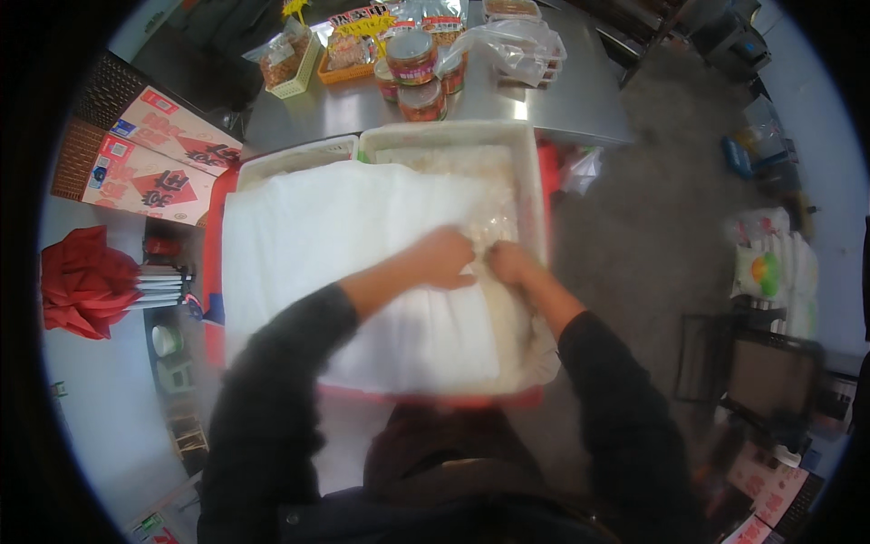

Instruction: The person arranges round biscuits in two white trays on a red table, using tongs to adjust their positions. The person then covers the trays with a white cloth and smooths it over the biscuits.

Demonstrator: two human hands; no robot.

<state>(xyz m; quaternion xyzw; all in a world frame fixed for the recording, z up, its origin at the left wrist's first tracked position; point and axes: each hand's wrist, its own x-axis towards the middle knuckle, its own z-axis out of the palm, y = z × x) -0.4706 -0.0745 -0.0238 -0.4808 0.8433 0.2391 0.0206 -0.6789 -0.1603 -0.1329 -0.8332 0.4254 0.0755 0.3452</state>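
Note:
A white cloth (pixel 335 236) lies spread over white bins (pixel 444 136) in front of me. My left hand (pixel 444 257) is closed on the right edge of this cloth, and a bit of white shows by its fingers. Just to its right, my right hand (pixel 512 263) is closed with its fingertips at a wrinkled, glossy beige plastic sheet (pixel 497 213). What its fingers pinch, if anything, is hidden. The two hands are close together but apart. The plastic runs along the right side of the bin, beside the cloth.
Behind the bins, a metal table (pixel 317 113) holds stacked jars (pixel 411 56), a yellow basket (pixel 297 80) of bagged food and clear plastic boxes (pixel 541 68). Pink cartons (pixel 145 172) and a folded red umbrella (pixel 86 281) are at left. White sacks (pixel 779 267) stand at right.

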